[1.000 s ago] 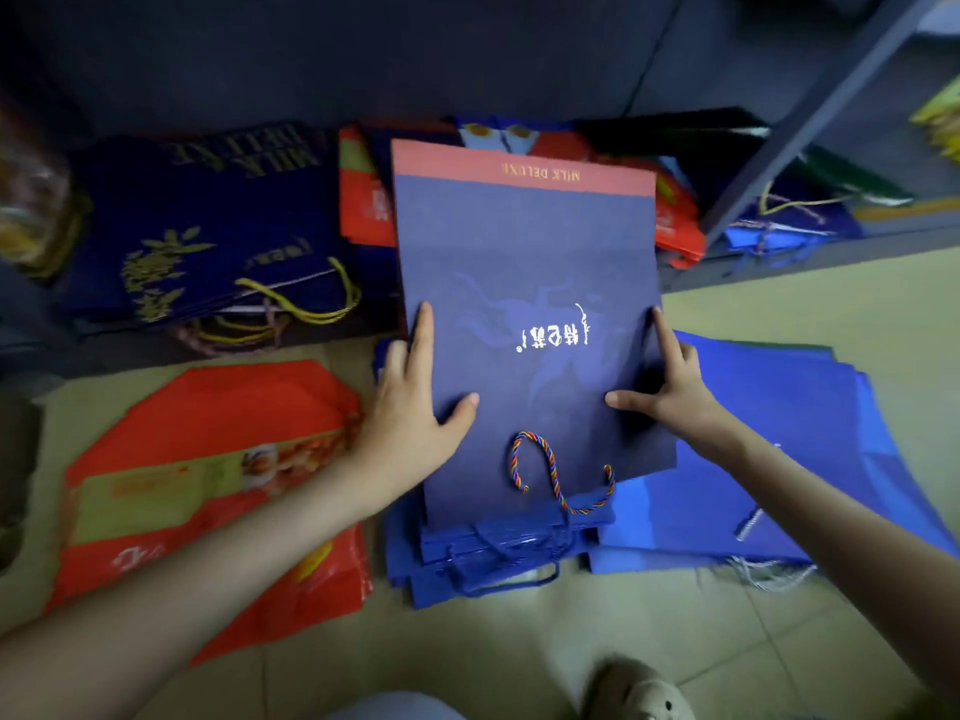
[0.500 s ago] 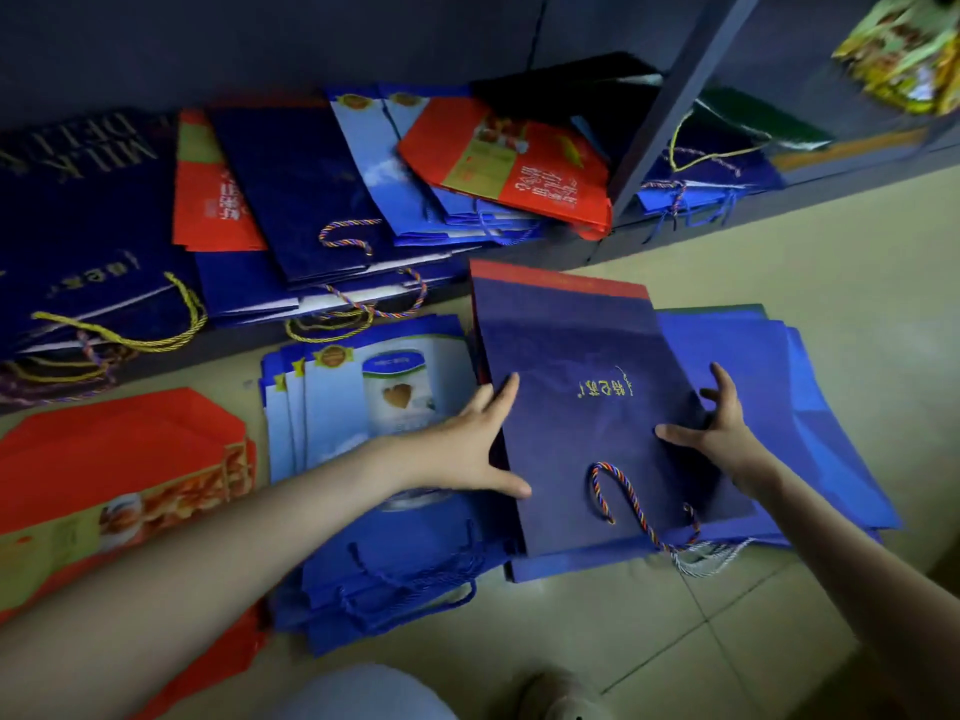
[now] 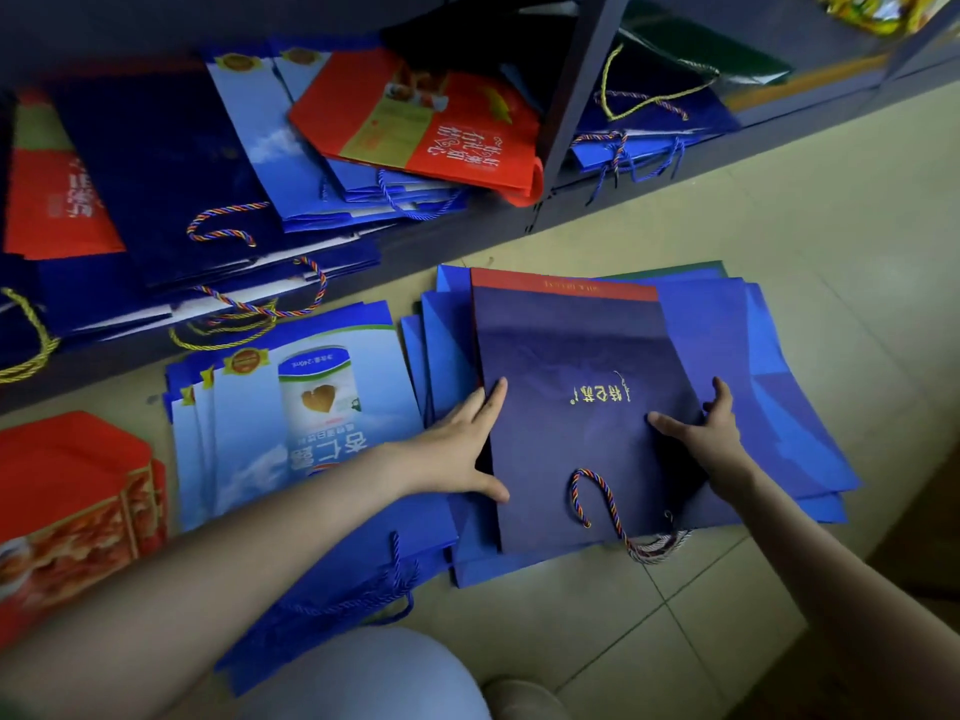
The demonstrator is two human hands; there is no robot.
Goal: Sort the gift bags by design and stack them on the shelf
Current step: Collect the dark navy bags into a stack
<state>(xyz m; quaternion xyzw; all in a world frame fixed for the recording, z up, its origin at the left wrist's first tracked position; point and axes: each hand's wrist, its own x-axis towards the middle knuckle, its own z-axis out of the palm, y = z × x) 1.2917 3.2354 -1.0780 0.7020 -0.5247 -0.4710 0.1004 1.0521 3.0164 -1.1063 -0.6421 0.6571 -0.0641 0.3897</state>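
Navy gift bag (image 3: 566, 345), flat matte paper with a twisted cord handle (image 3: 575, 491), lies atop the blue bag stack (image 3: 779, 407) on the tiled floor (image 3: 727, 215). Left hand (image 3: 457, 449) presses its left edge, grip released; right hand (image 3: 711, 433) has a grip pinching its right edge.

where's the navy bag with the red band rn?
Head view, centre-right on the floor: the navy bag lies atop the plain blue bag pile, between the left hand and right hand, right of the can-print bags.
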